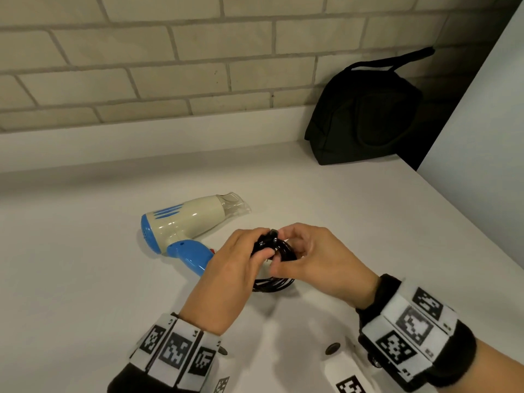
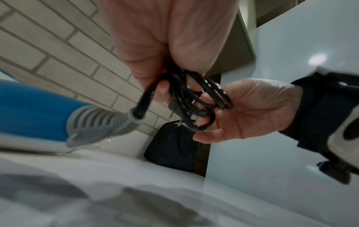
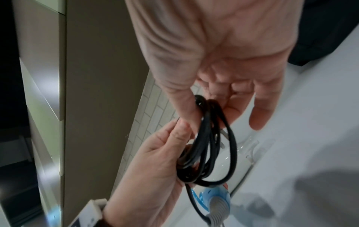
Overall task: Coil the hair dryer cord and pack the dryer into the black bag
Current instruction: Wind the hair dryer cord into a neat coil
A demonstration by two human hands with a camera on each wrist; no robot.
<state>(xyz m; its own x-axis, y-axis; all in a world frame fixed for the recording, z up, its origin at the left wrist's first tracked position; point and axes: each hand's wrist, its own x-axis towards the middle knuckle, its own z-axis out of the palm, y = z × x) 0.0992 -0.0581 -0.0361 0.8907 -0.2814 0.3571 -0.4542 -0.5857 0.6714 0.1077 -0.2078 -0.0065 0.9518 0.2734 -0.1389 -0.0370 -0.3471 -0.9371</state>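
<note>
Both hands are held close together above the counter: the left hand and right hand are curled round the coiled cord, pinched between fingers and thumbs.

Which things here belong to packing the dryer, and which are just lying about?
Job:
- cream and blue plastic hair dryer
- black coiled cord, gripped by left hand and right hand
- black fabric bag

Lying about:
- small dark round disc on the white counter
</note>
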